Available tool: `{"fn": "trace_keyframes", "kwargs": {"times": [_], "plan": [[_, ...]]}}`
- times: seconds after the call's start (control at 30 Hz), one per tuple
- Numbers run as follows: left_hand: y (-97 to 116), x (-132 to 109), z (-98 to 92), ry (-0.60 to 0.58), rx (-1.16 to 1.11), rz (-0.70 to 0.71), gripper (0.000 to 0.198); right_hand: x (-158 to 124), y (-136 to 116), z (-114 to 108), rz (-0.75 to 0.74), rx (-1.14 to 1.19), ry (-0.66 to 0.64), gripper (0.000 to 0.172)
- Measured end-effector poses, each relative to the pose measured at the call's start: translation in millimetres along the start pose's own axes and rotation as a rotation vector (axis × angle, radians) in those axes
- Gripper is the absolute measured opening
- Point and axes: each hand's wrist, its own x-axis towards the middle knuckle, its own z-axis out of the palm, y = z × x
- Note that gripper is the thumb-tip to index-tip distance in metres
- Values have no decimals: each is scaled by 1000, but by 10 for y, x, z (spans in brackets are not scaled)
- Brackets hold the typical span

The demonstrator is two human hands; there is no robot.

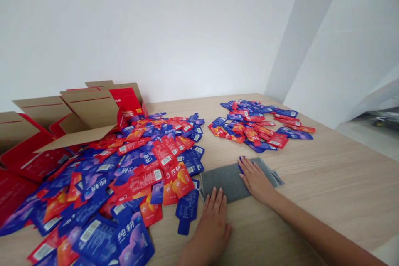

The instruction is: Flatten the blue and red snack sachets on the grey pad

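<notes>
A folded grey cloth [229, 181] lies flat on the wooden table. My left hand [212, 228] rests palm down at the cloth's near left edge, fingers stretched out and holding nothing. On the right part of the cloth lies my right hand [254, 178], flat with its fingers extended. A small piece of blue [242, 159] shows at its fingertips, mostly hidden under them. Beside my left hand is a blue pouch [187, 208] lying on the table.
A large heap of red and blue pouches [134, 166] covers the table's left side. Behind it stand open red cardboard boxes [90, 108]. A smaller pouch pile [258, 122] lies at the back right of the table [336, 174]. A white wall [187, 29] rises behind.
</notes>
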Motion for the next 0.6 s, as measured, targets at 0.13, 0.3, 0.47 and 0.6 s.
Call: {"fn": "trace_keyframes", "kwargs": {"times": [0.13, 0.3, 0.47, 0.6], "plan": [[8, 4, 8, 14, 6, -1, 61, 44, -445, 36, -106, 19, -9, 48], [11, 5, 5, 19, 19, -7, 60, 40, -615, -4, -211, 41, -33, 47], [21, 8, -7, 5, 48, -6, 60, -45, -173, -128, -52, 8, 30, 41], [29, 11, -16, 3, 62, -4, 61, -92, -56, -282, 30, 27, 93, 43]]}}
